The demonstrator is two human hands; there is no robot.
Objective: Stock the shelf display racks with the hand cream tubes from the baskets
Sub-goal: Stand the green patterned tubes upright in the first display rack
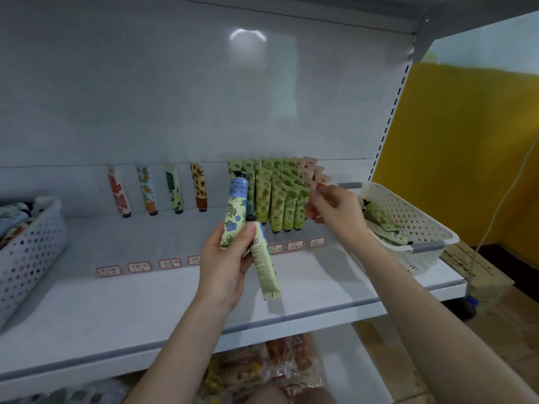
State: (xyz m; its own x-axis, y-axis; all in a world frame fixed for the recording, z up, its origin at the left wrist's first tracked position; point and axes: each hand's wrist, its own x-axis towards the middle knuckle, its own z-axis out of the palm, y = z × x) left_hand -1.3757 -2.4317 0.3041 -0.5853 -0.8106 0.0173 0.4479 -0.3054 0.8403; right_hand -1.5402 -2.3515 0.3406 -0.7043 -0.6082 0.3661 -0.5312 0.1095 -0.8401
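White shelf (116, 301) carries a perforated basket (414, 211) of tubes, at right, beside the filled green rows (280, 199). Your left hand (224, 266) grips two hand cream tubes (235, 211) before the rack. Your right hand (338, 212) curls its fingers at the pink tubes (316, 174); whether they grip one cannot be told.

Upright held tube (234, 211): cream, blue flowers, green leaves
Middle rack tubes (277, 205): yellow-green, pineapple print
Right basket (414, 214): white, grey handles
Right wall (466, 141): yellow
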